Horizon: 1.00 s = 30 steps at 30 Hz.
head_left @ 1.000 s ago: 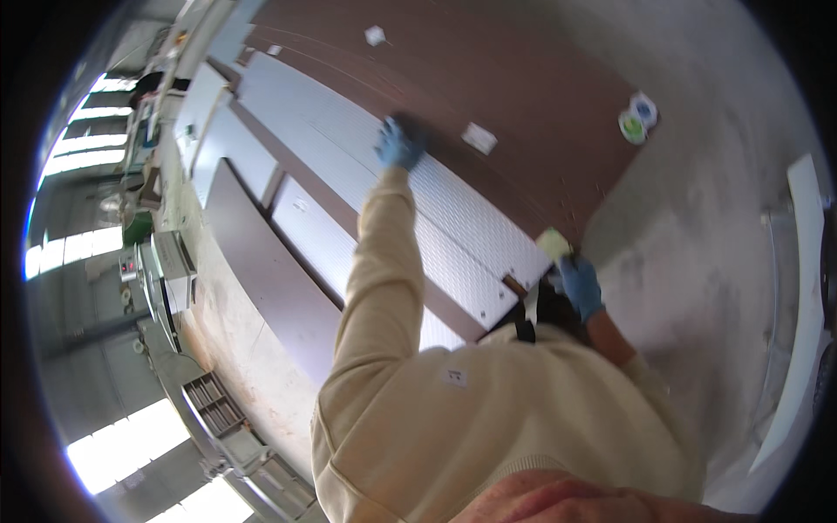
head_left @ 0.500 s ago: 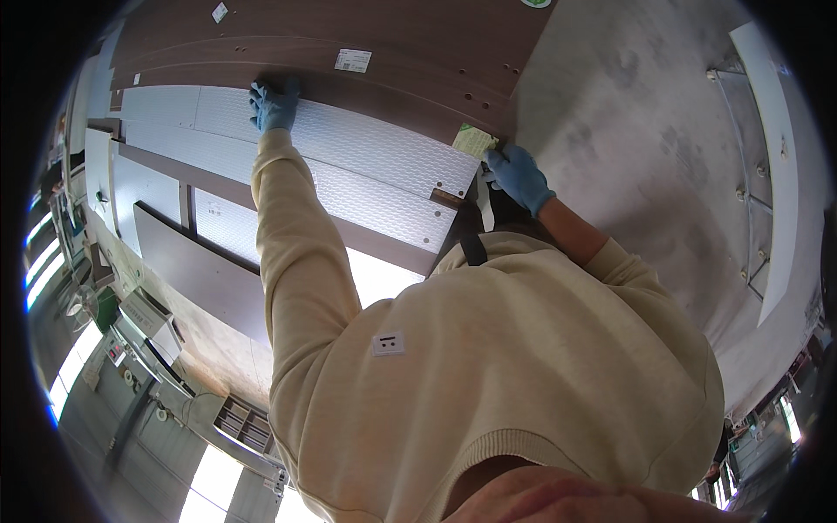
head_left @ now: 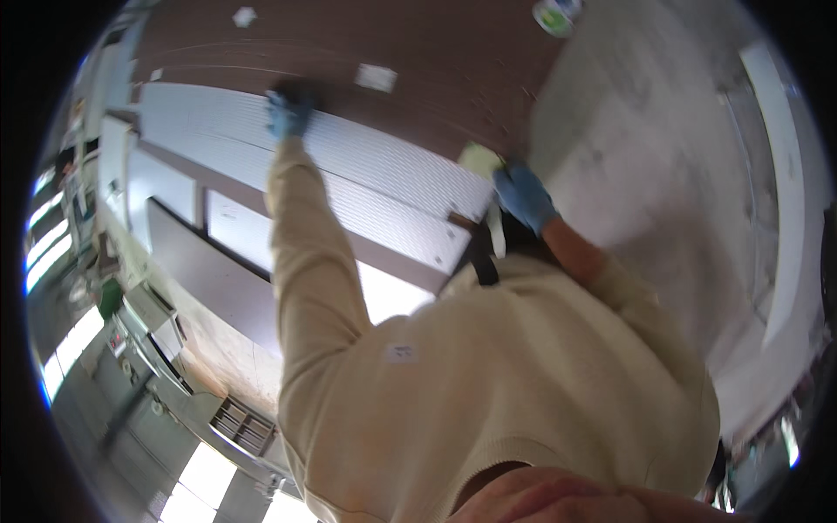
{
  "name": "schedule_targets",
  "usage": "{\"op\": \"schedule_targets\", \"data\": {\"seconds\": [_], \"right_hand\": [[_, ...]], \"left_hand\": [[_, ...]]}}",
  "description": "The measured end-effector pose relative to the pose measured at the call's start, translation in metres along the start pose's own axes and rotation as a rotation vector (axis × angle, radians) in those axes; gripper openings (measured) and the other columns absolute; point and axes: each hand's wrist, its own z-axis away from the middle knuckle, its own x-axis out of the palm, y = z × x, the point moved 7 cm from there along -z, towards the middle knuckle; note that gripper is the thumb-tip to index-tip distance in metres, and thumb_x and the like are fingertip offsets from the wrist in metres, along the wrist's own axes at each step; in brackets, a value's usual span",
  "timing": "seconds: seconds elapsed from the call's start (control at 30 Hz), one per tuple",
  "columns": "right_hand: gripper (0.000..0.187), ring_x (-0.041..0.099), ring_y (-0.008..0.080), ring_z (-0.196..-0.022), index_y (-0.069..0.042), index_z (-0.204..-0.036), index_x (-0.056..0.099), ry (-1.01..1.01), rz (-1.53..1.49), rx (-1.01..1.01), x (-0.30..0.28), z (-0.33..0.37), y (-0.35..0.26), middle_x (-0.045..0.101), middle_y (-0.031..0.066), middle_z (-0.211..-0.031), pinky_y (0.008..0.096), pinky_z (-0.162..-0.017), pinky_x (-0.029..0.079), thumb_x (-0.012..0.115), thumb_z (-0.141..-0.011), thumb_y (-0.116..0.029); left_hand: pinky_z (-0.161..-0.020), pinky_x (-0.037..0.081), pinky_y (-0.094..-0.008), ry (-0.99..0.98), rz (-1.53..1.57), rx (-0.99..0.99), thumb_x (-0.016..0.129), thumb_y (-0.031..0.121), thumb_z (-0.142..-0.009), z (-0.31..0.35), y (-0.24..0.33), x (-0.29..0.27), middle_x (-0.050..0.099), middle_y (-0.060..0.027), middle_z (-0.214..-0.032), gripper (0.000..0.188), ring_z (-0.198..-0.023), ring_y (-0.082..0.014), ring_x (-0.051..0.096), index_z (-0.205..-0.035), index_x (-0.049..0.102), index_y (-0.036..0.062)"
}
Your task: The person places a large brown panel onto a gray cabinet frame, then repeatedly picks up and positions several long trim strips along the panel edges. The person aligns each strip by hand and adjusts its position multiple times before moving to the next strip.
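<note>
My left hand, in a blue glove, rests on the near edge of a dark brown panel. Its fingers look spread, though motion smears them. At the panel's right near corner, my right hand, also blue-gloved, is closed, its fingertips beside a pale green label. What the right fingers pinch is hidden. A narrow white strip shows just below that hand, and I cannot tell whether it is held. White textured boards lie along the brown panel's near edge.
More flat panels stand or lie at the left. White labels mark the brown panel. Along the right side a long white board rises above the grey floor. A slotted rack sits at the lower left.
The whole view has shifted and blurred, with the panels now slightly lower and to the right. A white strip now shows below my right hand. My left hand keeps its place on the panel edge.
</note>
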Motion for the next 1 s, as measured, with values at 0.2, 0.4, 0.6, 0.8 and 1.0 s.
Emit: {"op": "schedule_targets", "data": {"seconds": [0.2,0.4,0.6,0.8,1.0], "right_hand": [[0.042,0.072,0.0373,-0.071,0.005,-0.090,0.065,-0.055,-0.304,0.258,0.008,-0.015,0.018,0.070,0.0246,-0.085,0.0483,-0.064,0.057,0.056,-0.103,-0.034],[0.038,0.078,0.0280,-0.073,0.004,-0.102,0.062,-0.128,-0.389,0.274,0.003,-0.013,0.014,0.072,0.0154,-0.095,0.0338,-0.054,0.059,0.061,-0.106,-0.034],[0.041,0.073,0.0238,-0.066,0.008,-0.099,0.065,-0.094,-0.436,0.260,0.000,-0.014,0.013,0.073,0.0175,-0.082,0.0338,-0.055,0.060,0.057,-0.102,-0.033],[0.038,0.077,0.0259,-0.074,0.001,-0.107,0.063,-0.155,-0.348,0.306,0.003,-0.017,0.025,0.073,0.0134,-0.097,0.0328,-0.055,0.059,0.061,-0.106,-0.036],[0.038,0.077,0.0238,-0.075,-0.001,-0.106,0.061,-0.169,-0.424,0.249,0.009,-0.020,0.031,0.070,0.0117,-0.094,0.0322,-0.054,0.059,0.061,-0.106,-0.039]], "left_hand": [[-0.129,0.012,-0.0588,-0.047,-0.013,-0.029,0.056,0.067,-0.094,0.023,0.019,-0.013,0.011,-0.0198,-0.176,0.109,-0.163,-0.0377,0.010,-0.169,0.007,0.0046],[-0.128,0.012,-0.0602,-0.036,0.011,-0.036,0.059,0.059,-0.094,0.039,0.033,-0.028,0.012,-0.0211,-0.175,0.104,-0.162,-0.0382,0.011,-0.169,0.010,0.0060],[-0.129,0.010,-0.0596,-0.021,0.010,-0.029,0.058,0.058,-0.096,0.044,0.036,-0.030,0.011,-0.0214,-0.175,0.101,-0.163,-0.0370,0.011,-0.169,0.011,0.0071],[-0.130,0.011,-0.0558,0.054,-0.109,-0.056,0.052,0.057,-0.100,0.071,0.061,-0.035,0.014,-0.0224,-0.174,0.088,-0.162,-0.0420,0.010,-0.167,0.023,0.0065],[-0.129,0.007,-0.0577,0.081,-0.078,0.192,0.055,0.059,-0.097,0.148,0.116,-0.013,0.016,-0.0254,-0.173,0.095,-0.161,-0.0449,0.007,-0.165,0.023,0.0012]]}}
